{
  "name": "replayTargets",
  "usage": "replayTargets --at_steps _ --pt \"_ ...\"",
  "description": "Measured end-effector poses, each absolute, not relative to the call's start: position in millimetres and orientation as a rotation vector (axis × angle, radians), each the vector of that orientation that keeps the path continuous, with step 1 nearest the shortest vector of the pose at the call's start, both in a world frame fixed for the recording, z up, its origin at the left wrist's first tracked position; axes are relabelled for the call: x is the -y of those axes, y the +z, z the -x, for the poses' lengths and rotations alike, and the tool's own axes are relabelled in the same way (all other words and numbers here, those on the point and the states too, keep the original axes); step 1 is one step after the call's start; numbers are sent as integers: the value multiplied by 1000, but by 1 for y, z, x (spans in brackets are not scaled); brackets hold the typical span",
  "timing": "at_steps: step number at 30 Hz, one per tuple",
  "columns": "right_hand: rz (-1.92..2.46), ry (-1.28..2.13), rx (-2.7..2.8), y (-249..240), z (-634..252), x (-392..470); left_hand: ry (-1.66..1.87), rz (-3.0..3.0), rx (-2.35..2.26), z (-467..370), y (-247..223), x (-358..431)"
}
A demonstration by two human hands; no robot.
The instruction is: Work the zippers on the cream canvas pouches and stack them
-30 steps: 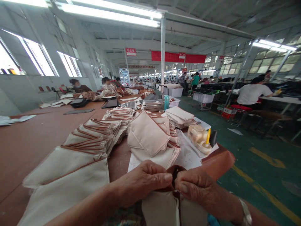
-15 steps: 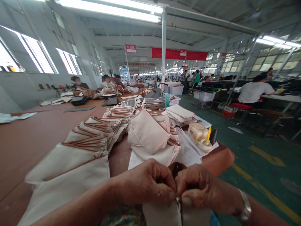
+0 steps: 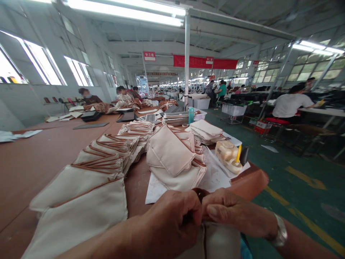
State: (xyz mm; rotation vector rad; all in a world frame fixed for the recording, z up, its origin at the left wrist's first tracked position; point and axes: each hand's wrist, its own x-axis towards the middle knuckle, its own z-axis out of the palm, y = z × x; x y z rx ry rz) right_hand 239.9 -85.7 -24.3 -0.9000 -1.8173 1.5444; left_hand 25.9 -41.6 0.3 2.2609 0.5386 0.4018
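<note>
Cream piece (image 3: 222,239) is right in front of us, low at the bottom of the view, up against both hands and just off the near end of the surface (image 3: 56,151). What carries it underneath, we can't see.

Status: work at its top edge looks mid-way. Both hands are on that edge, nothing set down. How much of the edge is done or left, we can't tell; the fingers cover the spot. Nor can we tell finished from unfinished in the piles.

Looks: pale, smooth face, a dark brown line running down from the hands, a brown band (image 3: 198,192) curving up beyond the knuckles. Lower end runs out of view.

Left hand (image 3: 171,219): curled closed on the edge, fingertips hidden, exact pinch unclear. Right hand (image 3: 234,212): fingers folded, thumb pressed along them, gripping the edge right beside the left. Bracelet (image 3: 281,230) on the right wrist.

Outward: fanned row of similar pieces (image 3: 88,205) with brown edges on our left; loose pile (image 3: 172,154) straight ahead, partly over white paper (image 3: 155,189); plastic tub (image 3: 226,154) with a yellow stick (image 3: 238,154) to the right; blue bottle (image 3: 191,115) farther back.
</note>
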Motion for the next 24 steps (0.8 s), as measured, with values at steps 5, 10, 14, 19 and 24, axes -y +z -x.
replayTargets --at_steps 5,10,14,19,24 --pt "865 1336 2051 -15 -233 87 410 -2290 -580 -22 7 43" --pt "904 1177 2049 -22 -235 94 190 -1718 -346 -22 4 27" --pt "907 1094 2086 -28 -235 95 100 -1740 -376 -25 12 16" --pt "921 1154 1991 -33 -235 94 63 -1884 -283 -31 14 16" --pt "938 1487 1778 -33 -247 91 116 -2061 -337 -31 7 18"
